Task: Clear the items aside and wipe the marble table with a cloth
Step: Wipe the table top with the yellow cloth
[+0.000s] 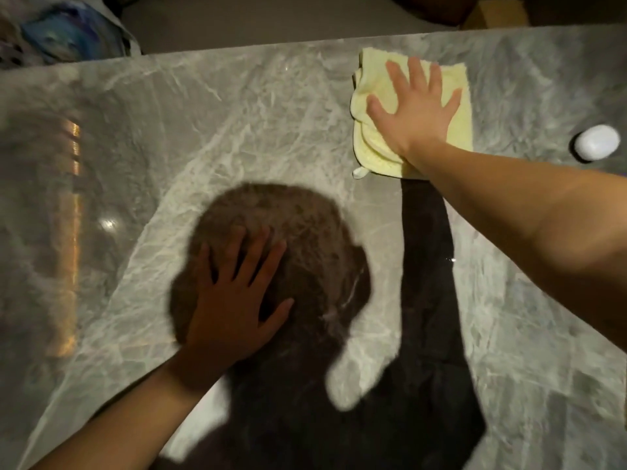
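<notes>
Blurred blue bundle [64, 32] at the far-left corner, contents unreadable.

- The desk [237, 137] is grey marble with pale white veins, polished enough to reflect light.
- Light falls from above and behind, casting a dark shadow of a head and an outstretched arm across the middle of the surface.
- A warm orange reflection [69, 232] runs as a vertical streak along the left side.
- Beyond the far edge lies a dim grey-brown floor [271, 22].
- A blurred blue and white bundle [64, 32] sits at the far left corner.
</notes>
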The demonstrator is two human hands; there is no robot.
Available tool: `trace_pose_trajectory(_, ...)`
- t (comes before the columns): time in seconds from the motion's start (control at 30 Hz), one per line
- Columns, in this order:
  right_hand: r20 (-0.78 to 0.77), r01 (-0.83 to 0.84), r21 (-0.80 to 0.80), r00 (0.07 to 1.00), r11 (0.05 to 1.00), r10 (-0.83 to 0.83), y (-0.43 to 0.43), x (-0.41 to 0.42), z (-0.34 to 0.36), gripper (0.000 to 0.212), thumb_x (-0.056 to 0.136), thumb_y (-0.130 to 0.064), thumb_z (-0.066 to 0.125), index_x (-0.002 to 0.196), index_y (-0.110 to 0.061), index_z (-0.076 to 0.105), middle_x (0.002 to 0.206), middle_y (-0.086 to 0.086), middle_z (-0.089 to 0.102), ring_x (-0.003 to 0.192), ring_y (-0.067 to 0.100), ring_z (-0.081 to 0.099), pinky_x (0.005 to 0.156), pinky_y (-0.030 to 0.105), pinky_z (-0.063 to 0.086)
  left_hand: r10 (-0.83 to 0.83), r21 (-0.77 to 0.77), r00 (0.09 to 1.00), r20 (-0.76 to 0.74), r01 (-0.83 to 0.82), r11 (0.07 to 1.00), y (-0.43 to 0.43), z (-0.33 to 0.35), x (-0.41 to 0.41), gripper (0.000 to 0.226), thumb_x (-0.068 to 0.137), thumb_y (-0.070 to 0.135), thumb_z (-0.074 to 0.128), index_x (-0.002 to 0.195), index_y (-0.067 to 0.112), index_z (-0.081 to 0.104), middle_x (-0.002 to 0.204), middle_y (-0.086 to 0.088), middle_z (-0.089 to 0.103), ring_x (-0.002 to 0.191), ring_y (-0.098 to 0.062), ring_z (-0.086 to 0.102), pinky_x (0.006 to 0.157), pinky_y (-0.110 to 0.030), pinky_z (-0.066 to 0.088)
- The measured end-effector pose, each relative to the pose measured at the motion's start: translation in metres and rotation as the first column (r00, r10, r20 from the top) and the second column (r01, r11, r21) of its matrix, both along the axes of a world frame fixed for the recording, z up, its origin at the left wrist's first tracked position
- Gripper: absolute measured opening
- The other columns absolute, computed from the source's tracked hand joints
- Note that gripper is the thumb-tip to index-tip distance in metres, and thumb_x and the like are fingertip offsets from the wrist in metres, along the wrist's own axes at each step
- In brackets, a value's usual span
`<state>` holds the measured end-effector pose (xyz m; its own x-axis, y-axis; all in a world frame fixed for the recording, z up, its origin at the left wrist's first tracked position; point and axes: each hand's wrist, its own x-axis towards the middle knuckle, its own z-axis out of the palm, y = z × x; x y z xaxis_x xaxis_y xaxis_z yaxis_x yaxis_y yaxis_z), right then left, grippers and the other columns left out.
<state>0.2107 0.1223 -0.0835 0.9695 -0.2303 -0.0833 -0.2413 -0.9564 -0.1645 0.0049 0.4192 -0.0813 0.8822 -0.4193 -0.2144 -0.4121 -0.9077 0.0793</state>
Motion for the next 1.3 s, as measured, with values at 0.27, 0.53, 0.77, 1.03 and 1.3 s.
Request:
trace_pose_trajectory(0.27, -0.025, -0.072, -0.034, 0.997, 0.997, 0.071, 0.012, -0.043, -0.001, 0.07, 0.087, -0.069, 0.023, 0.15, -0.04, 0.012, 0.162, -0.004, 0.005, 0.149, 0.03, -0.005, 0.113, 0.065, -0.004, 0.021, -0.015, 0.999, 0.04, -0.02, 1.0, 0.001, 0.0, 0.0, 0.077, 0.083, 0.064, 0.032, 0.15, 0.029, 0.017, 0.159, 0.0, 0.017, 0.146, -0.028, 0.013, 0.112, -0.061, 0.013)
trace_pose_trajectory(0.53, -0.063, -0.143, -0.012, 0.988, 0.99, 0.142, 0.068, -0.187, 0.003, 0.073, 0.082, -0.069, 0.024, 0.148, -0.041, 0.017, 0.162, -0.005, 0.009, 0.149, 0.031, -0.004, 0.112, 0.067, -0.003, 0.004, -0.039, 0.998, 0.07, -0.001, 0.999, 0.001, -0.005, -0.002, 0.076, 0.08, 0.061, 0.034, 0.146, 0.026, 0.026, 0.157, -0.002, 0.022, 0.145, -0.029, 0.018, 0.109, -0.064, 0.013)
trace_pose_trajectory(0.77, -0.105, -0.134, 0.03, 0.985, 0.991, 0.136, 0.138, -0.344, 0.004, 0.074, 0.08, -0.068, 0.037, 0.148, -0.042, 0.02, 0.161, -0.002, 0.015, 0.148, 0.036, 0.004, 0.11, 0.07, 0.007, 0.025, -0.087, 0.999, 0.038, -0.022, 0.996, 0.002, -0.008, -0.005, 0.076, 0.082, 0.064, 0.018, 0.15, 0.029, 0.011, 0.16, 0.003, 0.004, 0.148, -0.023, -0.003, 0.113, -0.06, -0.002)
trace_pose_trajectory(1.03, -0.094, -0.17, 0.138, 0.978, 0.976, 0.184, 0.147, -0.361, 0.008, 0.071, 0.085, -0.063, 0.042, 0.148, -0.045, 0.015, 0.161, -0.009, 0.007, 0.148, 0.033, -0.013, 0.107, 0.07, -0.006, 0.005, -0.058, 0.997, 0.078, -0.001, 0.998, 0.001, -0.006, -0.005, 0.063, 0.089, 0.048, 0.028, 0.147, 0.025, 0.025, 0.158, -0.002, 0.021, 0.146, -0.027, 0.014, 0.111, -0.062, 0.009)
trace_pose_trajectory(1.3, -0.112, -0.043, 0.022, 0.993, 0.999, 0.045, 0.082, -0.206, 0.0, 0.069, 0.088, -0.067, 0.031, 0.149, -0.044, 0.007, 0.162, -0.008, 0.001, 0.148, 0.031, -0.009, 0.111, 0.065, -0.007, 0.001, -0.037, 0.997, 0.071, 0.002, 0.999, 0.003, -0.006, -0.004, 0.059, 0.091, 0.044, 0.028, 0.148, 0.025, 0.024, 0.158, -0.001, 0.021, 0.146, -0.027, 0.015, 0.111, -0.06, 0.015)
